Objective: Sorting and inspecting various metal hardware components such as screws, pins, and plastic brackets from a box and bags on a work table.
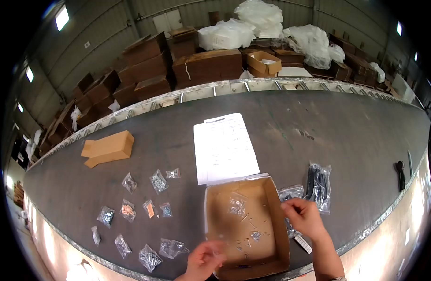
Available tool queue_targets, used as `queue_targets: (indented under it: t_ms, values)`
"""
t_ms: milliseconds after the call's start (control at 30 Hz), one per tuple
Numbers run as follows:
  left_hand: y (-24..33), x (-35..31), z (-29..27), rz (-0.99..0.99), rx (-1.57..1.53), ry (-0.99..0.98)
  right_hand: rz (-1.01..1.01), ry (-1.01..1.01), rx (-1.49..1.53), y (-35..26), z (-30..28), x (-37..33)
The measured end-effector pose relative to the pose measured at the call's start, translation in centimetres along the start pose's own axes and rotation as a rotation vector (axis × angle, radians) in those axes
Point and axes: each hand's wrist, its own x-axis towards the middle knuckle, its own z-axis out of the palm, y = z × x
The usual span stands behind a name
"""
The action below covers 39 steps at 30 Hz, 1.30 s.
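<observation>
An open cardboard box [276,234] sits at the lower centre of the frame, on a dark belt surface [154,122]. Inside it, toward the top, lies a clear bag of small hardware [237,204]; loose screws [246,218] are scattered below that, and a small heap of metal pieces [256,235] lies nearer the middle of its floor.

The left hand [207,260] is at the box's lower left edge, fingers curled and blurred; whether it grasps anything I cannot tell. The right hand [305,216] is by the box's right wall, thumb and fingertips drawn together in a pinch; whether something small is between them I cannot tell. Just beyond it, a packet of long black parts [320,185] lies on the belt at centre right.

In the lower left of the frame, small clear bags lie apart in loose rows: one holds orange pieces [128,211], one holds blue pieces [166,210], and a larger one near the bottom holds silver fasteners [150,259]. Above them, at middle left, a tan carton [111,147] lies with flaps out. White papers [225,150] lie just above the box. At upper centre, beyond the belt, an open carton [263,67] contains something white.
</observation>
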Motion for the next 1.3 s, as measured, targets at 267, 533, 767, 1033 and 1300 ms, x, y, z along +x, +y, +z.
queue_targets:
  t_ms: [267,533,767,1033,1300]
  values:
    - [-1.2,1.0,-0.6,0.248,0.459,-0.008,0.058,0.191,-0.033,1.3,1.6,-1.7]
    - [-0.1,3.5,-0.6,0.327,0.399,0.133,0.11,0.253,-0.06,1.1,3.2,-3.6]
    - [-0.5,9.1,-2.0,0.513,0.646,0.158,0.062,0.272,-0.046,0.8,1.9,-2.8]
    - [-1.7,11.0,-1.4,0.445,0.665,0.207,-0.001,0.316,-0.084,2.9,-1.3,-3.2]
    - [-2.1,9.7,-2.7,0.464,0.431,0.263,-0.279,-0.127,-0.323,0.4,4.4,-4.0]
